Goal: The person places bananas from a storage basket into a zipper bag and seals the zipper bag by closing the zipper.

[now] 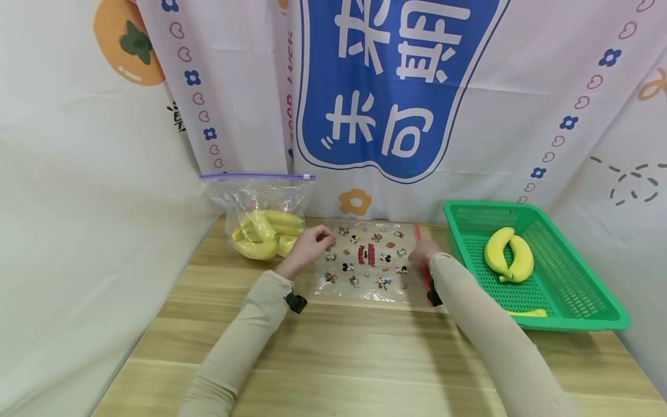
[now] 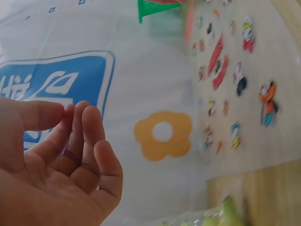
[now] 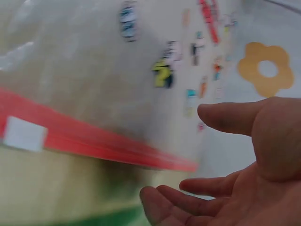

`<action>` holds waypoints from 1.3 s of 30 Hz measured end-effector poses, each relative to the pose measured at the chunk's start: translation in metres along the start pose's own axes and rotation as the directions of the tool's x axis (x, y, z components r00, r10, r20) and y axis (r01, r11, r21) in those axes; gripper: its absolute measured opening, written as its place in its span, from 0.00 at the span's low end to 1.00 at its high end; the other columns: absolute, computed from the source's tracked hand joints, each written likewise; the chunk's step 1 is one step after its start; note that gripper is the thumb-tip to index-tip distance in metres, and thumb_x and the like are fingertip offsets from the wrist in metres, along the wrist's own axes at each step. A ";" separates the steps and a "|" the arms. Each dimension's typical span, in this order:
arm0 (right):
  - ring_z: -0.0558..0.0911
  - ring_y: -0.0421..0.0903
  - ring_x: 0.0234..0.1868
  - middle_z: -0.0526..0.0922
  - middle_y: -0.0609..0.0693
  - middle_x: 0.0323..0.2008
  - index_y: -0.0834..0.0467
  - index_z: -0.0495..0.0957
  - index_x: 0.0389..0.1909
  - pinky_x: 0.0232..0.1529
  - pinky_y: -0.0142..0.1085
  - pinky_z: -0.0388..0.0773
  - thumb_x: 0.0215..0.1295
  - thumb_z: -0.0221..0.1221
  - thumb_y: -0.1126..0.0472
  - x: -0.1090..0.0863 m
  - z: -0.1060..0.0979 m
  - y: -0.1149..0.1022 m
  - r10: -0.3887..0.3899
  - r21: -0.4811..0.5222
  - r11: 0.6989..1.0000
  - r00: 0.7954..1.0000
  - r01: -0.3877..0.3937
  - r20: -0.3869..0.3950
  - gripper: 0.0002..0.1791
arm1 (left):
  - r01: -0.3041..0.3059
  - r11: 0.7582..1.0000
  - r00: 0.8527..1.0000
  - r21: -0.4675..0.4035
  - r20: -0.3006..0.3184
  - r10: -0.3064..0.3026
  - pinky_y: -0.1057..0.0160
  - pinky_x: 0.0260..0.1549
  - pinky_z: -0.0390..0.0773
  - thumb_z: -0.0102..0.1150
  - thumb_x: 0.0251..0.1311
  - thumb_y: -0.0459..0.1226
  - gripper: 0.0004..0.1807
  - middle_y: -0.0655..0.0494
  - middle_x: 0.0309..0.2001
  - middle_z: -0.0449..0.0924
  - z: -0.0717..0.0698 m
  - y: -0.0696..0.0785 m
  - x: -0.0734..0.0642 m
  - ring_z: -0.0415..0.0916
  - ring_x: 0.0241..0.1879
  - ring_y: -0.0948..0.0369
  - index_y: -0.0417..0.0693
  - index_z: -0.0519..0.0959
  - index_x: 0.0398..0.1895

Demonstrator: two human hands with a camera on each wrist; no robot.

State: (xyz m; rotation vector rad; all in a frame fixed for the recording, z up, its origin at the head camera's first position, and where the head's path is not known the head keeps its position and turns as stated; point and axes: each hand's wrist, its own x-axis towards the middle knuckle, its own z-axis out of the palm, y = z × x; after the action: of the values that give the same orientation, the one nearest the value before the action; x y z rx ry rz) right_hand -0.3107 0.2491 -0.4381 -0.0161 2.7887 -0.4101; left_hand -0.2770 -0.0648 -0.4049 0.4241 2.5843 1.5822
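Note:
A clear zip bag printed with small cartoon figures lies flat on the table, its red zip edge toward the right. In the head view, my left hand is above the bag's left side. The left wrist view shows that hand with thumb and index fingertips together, fingers bent, nothing visible between them. My right hand is by the red zip edge. In the right wrist view, the right hand's thumb and fingers are spread apart, holding nothing. A white slider sits on the zip.
Behind my left hand stands another clear zip bag with a purple zip, filled with several bananas. To the right, a green basket holds bananas. A printed white cloth hangs behind the wooden table.

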 end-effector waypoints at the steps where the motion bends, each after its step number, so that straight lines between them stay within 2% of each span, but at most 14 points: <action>1: 0.76 0.56 0.37 0.78 0.62 0.35 0.69 0.77 0.29 0.39 0.45 0.77 0.52 0.57 0.61 0.001 0.004 0.003 0.012 -0.012 1.000 1.000 -0.012 0.001 0.13 | 0.007 1.000 1.000 -0.015 0.013 -0.007 0.53 0.39 0.79 0.52 0.66 0.35 0.08 0.44 0.37 0.79 0.004 -0.001 0.000 0.76 0.38 0.51 0.39 0.77 0.41; 4: 0.77 0.57 0.38 0.79 0.64 0.36 0.72 0.78 0.32 0.39 0.45 0.78 0.52 0.61 0.59 0.001 0.014 0.008 0.056 -0.029 0.998 0.998 -0.056 -0.010 0.17 | 0.016 0.999 0.999 -0.041 0.038 -0.014 0.52 0.39 0.79 0.52 0.67 0.34 0.07 0.44 0.37 0.79 0.015 -0.003 0.000 0.76 0.39 0.48 0.39 0.77 0.40; 9: 0.77 0.57 0.40 0.79 0.64 0.37 0.73 0.78 0.35 0.45 0.45 0.77 0.51 0.63 0.55 0.008 0.024 0.016 0.048 -0.076 0.996 0.997 -0.053 -0.061 0.22 | 0.016 0.999 0.999 -0.037 0.053 -0.014 0.62 0.34 0.79 0.52 0.67 0.35 0.07 0.49 0.34 0.79 0.025 -0.005 -0.002 0.76 0.36 0.52 0.41 0.77 0.38; 14: 0.76 0.55 0.35 0.78 0.62 0.33 0.73 0.77 0.33 0.42 0.45 0.77 0.49 0.63 0.59 0.011 0.025 0.020 0.056 -0.003 0.998 0.997 -0.056 -0.057 0.19 | 0.025 0.999 0.998 -0.046 0.057 -0.022 0.64 0.35 0.79 0.51 0.67 0.34 0.06 0.50 0.35 0.79 0.028 -0.003 -0.004 0.76 0.34 0.58 0.41 0.77 0.38; 18: 0.75 0.54 0.33 0.77 0.61 0.31 0.70 0.76 0.28 0.37 0.43 0.77 0.52 0.54 0.64 0.008 0.022 0.021 0.035 -0.038 0.999 0.998 -0.037 -0.060 0.10 | 0.029 0.999 0.998 -0.035 0.061 -0.027 0.61 0.38 0.80 0.51 0.67 0.35 0.07 0.47 0.37 0.80 0.028 -0.002 -0.004 0.76 0.35 0.58 0.42 0.77 0.38; 21: 0.75 0.51 0.27 0.77 0.59 0.27 0.66 0.75 0.22 0.28 0.39 0.77 0.52 0.49 0.68 0.004 0.019 0.019 0.050 0.013 0.999 0.998 -0.049 -0.035 0.08 | 0.030 0.999 0.997 -0.028 0.067 -0.028 0.58 0.40 0.80 0.51 0.68 0.36 0.07 0.46 0.38 0.80 0.028 -0.002 -0.003 0.77 0.37 0.55 0.42 0.78 0.38; 23: 0.74 0.50 0.23 0.76 0.58 0.25 0.65 0.73 0.20 0.21 0.36 0.75 0.52 0.48 0.69 0.000 0.015 0.017 0.075 0.117 0.990 0.997 -0.072 -0.019 0.07 | 0.032 0.999 0.997 -0.027 0.072 -0.030 0.57 0.40 0.80 0.51 0.68 0.36 0.08 0.46 0.38 0.80 0.028 -0.002 -0.002 0.77 0.40 0.50 0.42 0.78 0.39; 25: 0.73 0.48 0.20 0.74 0.57 0.24 0.64 0.72 0.21 0.17 0.34 0.72 0.52 0.48 0.69 -0.003 0.012 0.016 0.107 0.223 0.969 0.994 -0.105 0.000 0.06 | 0.036 0.999 0.996 -0.030 0.077 -0.033 0.57 0.40 0.79 0.51 0.68 0.37 0.08 0.45 0.39 0.79 0.028 -0.003 -0.001 0.77 0.42 0.47 0.41 0.78 0.39; 29: 0.71 0.46 0.20 0.73 0.56 0.25 0.63 0.70 0.26 0.17 0.32 0.71 0.53 0.49 0.67 -0.008 0.006 0.013 0.136 0.360 0.923 0.990 -0.136 0.027 0.03 | 0.040 0.999 0.996 -0.035 0.081 -0.037 0.60 0.38 0.79 0.51 0.67 0.37 0.08 0.44 0.39 0.79 0.027 -0.006 0.000 0.77 0.41 0.47 0.41 0.78 0.38; 31: 0.71 0.46 0.22 0.73 0.56 0.26 0.63 0.70 0.26 0.19 0.32 0.71 0.53 0.50 0.68 -0.010 0.004 0.012 0.132 0.376 0.917 0.991 -0.133 0.028 0.02 | 0.041 0.999 0.996 -0.033 0.082 -0.038 0.62 0.37 0.79 0.52 0.67 0.37 0.08 0.45 0.38 0.79 0.027 -0.006 0.000 0.77 0.39 0.51 0.41 0.78 0.38; 35: 0.71 0.46 0.24 0.73 0.55 0.26 0.64 0.71 0.25 0.21 0.32 0.70 0.53 0.53 0.67 -0.013 0.003 0.009 0.095 0.360 0.929 0.995 -0.085 -0.009 0.03 | 0.046 0.998 0.996 -0.037 0.082 -0.043 0.58 0.40 0.79 0.52 0.67 0.38 0.08 0.45 0.38 0.79 0.027 -0.005 0.001 0.76 0.35 0.58 0.42 0.78 0.38; 39: 0.70 0.44 0.23 0.71 0.53 0.25 0.64 0.70 0.27 0.22 0.31 0.69 0.56 0.57 0.64 -0.018 0.003 0.004 0.079 0.399 0.915 0.996 -0.060 -0.032 0.07 | 0.049 0.997 0.996 -0.063 0.082 -0.044 0.53 0.43 0.77 0.51 0.68 0.38 0.08 0.42 0.39 0.79 0.028 -0.004 0.002 0.76 0.36 0.55 0.43 0.77 0.37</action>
State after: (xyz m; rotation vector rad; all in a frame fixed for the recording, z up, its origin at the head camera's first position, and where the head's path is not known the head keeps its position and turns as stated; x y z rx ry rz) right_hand -0.2930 0.2533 -0.4364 0.1881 2.6863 -0.9626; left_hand -0.2740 -0.0423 -0.4214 0.4106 2.4584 1.5947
